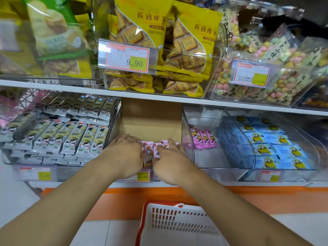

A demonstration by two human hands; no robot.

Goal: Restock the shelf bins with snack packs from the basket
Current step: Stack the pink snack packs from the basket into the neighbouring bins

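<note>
a: what's biggest here?

b: the two shelves. the upper shelf point(71, 84) carries clear bins of yellow biscuit bags point(191, 43) in the middle, green and yellow bags at its left end, and pastel candy bags point(276, 75) toward its right end.

a: and the lower shelf?

b: the lower shelf point(248, 183) holds a row of clear bins. at the left end sits a bin of grey-green packs point(71, 137). at the right end, a bin of blue packs point(276, 148) with a yellow cartoon figure. just left of that is a clear bin point(204, 157) with a few pink packs standing at its back.

a: where's the work going on?

b: in the middle bin point(150, 121), backed with brown cardboard. the pink snack packs point(150, 150) stand in a row along its front edge, just above a yellow price tag point(142, 177).

a: the basket?

b: the white basket point(177, 224) with a red rim is on the floor below the shelf's front edge; no packs show inside.

a: and the hands?

b: the left hand point(124, 153) lies on the left end of the row, the right hand point(170, 157) on the right end. the fingers look fairly straight, pressing on the packs rather than wrapped round them.
</note>
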